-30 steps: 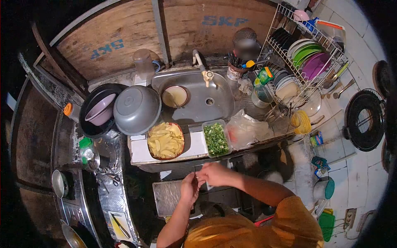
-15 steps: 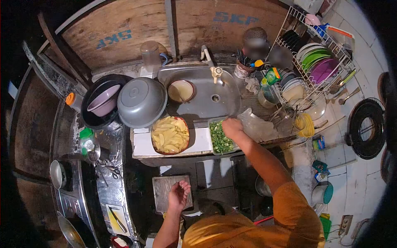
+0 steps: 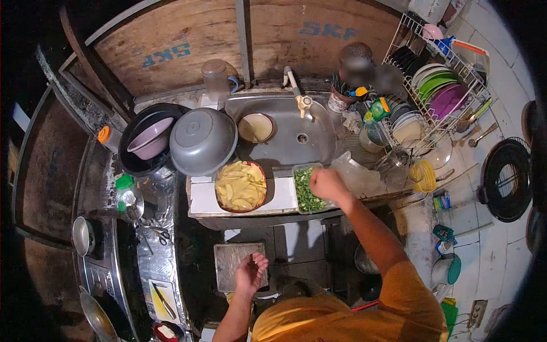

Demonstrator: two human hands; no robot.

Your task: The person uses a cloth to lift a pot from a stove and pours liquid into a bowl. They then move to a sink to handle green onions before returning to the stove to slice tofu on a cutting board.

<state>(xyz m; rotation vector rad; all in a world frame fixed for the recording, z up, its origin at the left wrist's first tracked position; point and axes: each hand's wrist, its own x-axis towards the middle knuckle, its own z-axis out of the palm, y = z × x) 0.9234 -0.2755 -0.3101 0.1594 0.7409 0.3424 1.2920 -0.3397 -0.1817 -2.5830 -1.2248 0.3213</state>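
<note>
the right hand (image 3: 326, 185), loosely curled and seemingly empty, has left the left hand (image 3: 251, 272) and now hovers over the clear rectangular plastic container of chopped greens (image 3: 306, 191) on the desk (image 3: 199, 200), while the left hangs half-open below.

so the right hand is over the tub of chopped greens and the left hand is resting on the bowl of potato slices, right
Not quite. The head view shows the right hand over the tub of chopped greens, but the left hand is not on the bowl of potato slices. It is held low, over the grey board below the counter.
</note>
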